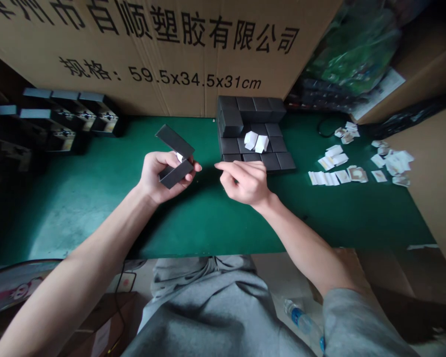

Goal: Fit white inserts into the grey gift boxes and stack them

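On green matting (96, 218), left grip (167, 176) clenches a black box (174, 141) — right grip (245, 181) released.

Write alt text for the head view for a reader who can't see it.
The left hand holds an open black box with something white inside, while the right hand hovers beside stacked black boxes with white papers among them. The boxes sit on a green mat before a large printed carton.

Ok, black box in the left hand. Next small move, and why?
Likely bring the right hand to the black box in the left hand: its lid stands open, a white piece shows inside, and the right hand looks empty.
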Demonstrator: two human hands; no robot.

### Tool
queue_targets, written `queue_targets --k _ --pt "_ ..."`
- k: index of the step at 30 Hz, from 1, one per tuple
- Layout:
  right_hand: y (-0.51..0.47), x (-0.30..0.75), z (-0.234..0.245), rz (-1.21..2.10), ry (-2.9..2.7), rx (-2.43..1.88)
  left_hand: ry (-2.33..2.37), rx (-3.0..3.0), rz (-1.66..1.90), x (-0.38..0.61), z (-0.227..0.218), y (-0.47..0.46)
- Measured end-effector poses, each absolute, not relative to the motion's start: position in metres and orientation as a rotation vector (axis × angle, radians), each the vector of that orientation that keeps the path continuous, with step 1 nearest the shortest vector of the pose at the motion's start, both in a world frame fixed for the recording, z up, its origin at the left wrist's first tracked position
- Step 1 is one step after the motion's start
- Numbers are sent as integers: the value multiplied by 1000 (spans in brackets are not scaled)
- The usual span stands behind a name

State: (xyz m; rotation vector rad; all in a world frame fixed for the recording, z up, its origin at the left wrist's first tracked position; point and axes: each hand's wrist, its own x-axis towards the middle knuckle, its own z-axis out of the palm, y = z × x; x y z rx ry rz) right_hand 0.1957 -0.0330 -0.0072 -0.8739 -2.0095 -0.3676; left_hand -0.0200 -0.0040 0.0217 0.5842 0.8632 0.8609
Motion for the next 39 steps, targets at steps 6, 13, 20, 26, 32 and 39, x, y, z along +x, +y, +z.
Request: queue_targets --k 6,13,20,26,32,39 --pt "-33 195 -7 -407 -1973 -853 817 654 769 -25 20 -3" --pt "-33 196 -8 -363 -1994 -863 796 647 777 -19 26 -6" --pt "-31 195 -8 -390 -1947 -841 811 668 828 -10 25 -5" --pt "-31 196 -10 -372 -1983 -914 854 685 919 -6 24 -4" --pt "-31 196 -10 -369 -1980 -888 843 722 973 -2 17 -2" --pt "-30 197 -11 -335 -2041 -944 904 823 971 -4 11 -1"
